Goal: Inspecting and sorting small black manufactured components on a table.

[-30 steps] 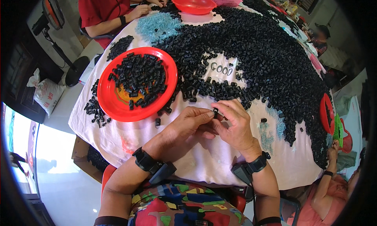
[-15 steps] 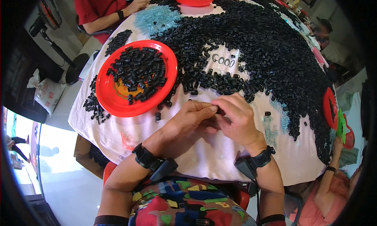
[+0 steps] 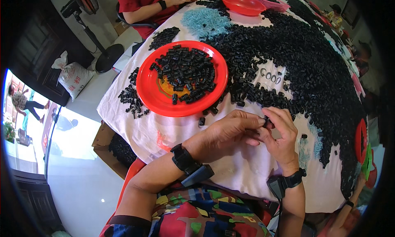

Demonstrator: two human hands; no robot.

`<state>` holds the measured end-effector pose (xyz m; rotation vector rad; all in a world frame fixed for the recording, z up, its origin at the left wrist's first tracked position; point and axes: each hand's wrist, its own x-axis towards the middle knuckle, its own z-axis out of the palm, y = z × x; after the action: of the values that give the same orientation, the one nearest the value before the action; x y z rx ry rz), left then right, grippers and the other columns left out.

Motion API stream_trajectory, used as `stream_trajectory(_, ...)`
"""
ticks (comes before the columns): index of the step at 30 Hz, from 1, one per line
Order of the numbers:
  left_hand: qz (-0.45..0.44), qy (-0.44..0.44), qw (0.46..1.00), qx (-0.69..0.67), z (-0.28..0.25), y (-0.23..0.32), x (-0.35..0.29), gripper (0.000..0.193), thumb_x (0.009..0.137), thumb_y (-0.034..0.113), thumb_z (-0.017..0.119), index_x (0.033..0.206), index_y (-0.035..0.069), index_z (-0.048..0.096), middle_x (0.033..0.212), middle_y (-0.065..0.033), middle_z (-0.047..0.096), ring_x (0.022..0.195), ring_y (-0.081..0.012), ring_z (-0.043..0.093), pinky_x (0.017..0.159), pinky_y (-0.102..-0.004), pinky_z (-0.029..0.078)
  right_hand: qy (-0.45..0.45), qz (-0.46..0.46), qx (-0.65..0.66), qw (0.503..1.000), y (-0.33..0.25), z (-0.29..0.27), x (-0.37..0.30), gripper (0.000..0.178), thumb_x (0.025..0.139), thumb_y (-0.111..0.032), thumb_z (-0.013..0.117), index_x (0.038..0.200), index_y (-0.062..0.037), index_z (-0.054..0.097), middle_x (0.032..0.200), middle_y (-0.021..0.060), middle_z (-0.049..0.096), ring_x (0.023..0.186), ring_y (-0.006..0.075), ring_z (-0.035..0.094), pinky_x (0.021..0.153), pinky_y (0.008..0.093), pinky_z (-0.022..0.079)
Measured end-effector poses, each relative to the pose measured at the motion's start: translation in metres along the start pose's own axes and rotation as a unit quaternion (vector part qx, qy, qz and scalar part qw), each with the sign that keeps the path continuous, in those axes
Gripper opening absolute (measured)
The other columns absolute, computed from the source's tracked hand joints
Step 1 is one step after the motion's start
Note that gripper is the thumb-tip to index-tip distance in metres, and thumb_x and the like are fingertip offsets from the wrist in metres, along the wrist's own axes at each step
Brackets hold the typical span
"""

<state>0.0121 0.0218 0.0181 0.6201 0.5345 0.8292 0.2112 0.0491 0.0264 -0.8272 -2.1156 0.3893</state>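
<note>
Both my hands meet above the near part of the pale pink tablecloth (image 3: 242, 167), fingertips almost together: my left hand (image 3: 230, 132) pinches a small black plastic piece (image 3: 267, 121) from the left, thumb on top, and my right hand (image 3: 284, 136) grips it from the other side between thumb and fingers. Most of that piece is hidden by my fingertips, so I can't make out its full shape. Just beyond my fingers begins a broad heap of loose black pieces (image 3: 325, 60) that spreads away toward the far side, with a gap in it where printed cloth shows through. Left of my hands sits a round red plate (image 3: 142, 84), its yellow-orange middle partly covered by a pile of black tubular pieces (image 3: 185, 66); one single piece (image 3: 201, 121) lies on the cloth just off the rim. Beyond the plate there is a mound of clear bluish bits (image 3: 205, 22), then a red bowl (image 3: 242, 9) beside a pink basket (image 3: 273, 5). Each of my wrists wears a black strap (image 3: 181, 154). Past the plate, at the cloth's edge, sits a person in red (image 3: 142, 8); farther left stands a fan (image 3: 86, 31), with a white sack (image 3: 76, 78) near its base.
</note>
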Motion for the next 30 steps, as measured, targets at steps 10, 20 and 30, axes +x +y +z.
stream_trajectory(10,0.041,0.071,0.995,0.058,0.008,0.0,-0.006,0.022,0.101,0.027,0.068,0.105,0.005,0.072,0.097,-0.0003,0.072,0.084,-0.0055,0.066,0.076,-0.0208,0.051,-0.006,-0.033,-0.031,0.999,0.003,0.0,0.001,0.048,0.067,0.001,0.085,0.113,-0.0003,0.073,0.112,0.0137,0.07,0.097,0.0304,0.066,0.084,0.0381,0.054)
stream_trajectory(20,0.065,0.061,0.986,0.144,0.01,-0.004,-0.001,0.035,0.104,0.036,0.063,0.109,0.003,0.073,0.098,-0.0031,0.074,0.087,-0.0077,0.067,0.077,-0.0245,0.052,-0.011,-0.068,-0.028,0.997,0.005,-0.005,0.004,0.04,0.075,-0.005,0.084,0.113,-0.0004,0.072,0.1,0.013,0.073,0.086,0.0292,0.067,0.075,0.0371,0.055)
stream_trajectory(30,0.281,0.193,0.916,-0.212,-0.071,0.067,-0.037,0.038,0.107,0.028,0.057,0.126,-0.004,0.062,0.106,-0.0134,0.074,0.083,-0.0177,0.074,0.064,-0.0207,0.06,-0.114,0.215,-0.14,0.96,0.034,-0.045,-0.003,0.029,0.097,-0.024,0.068,0.08,-0.0015,0.07,0.065,0.0191,0.063,0.054,0.0295,0.06,0.053,0.037,0.046)
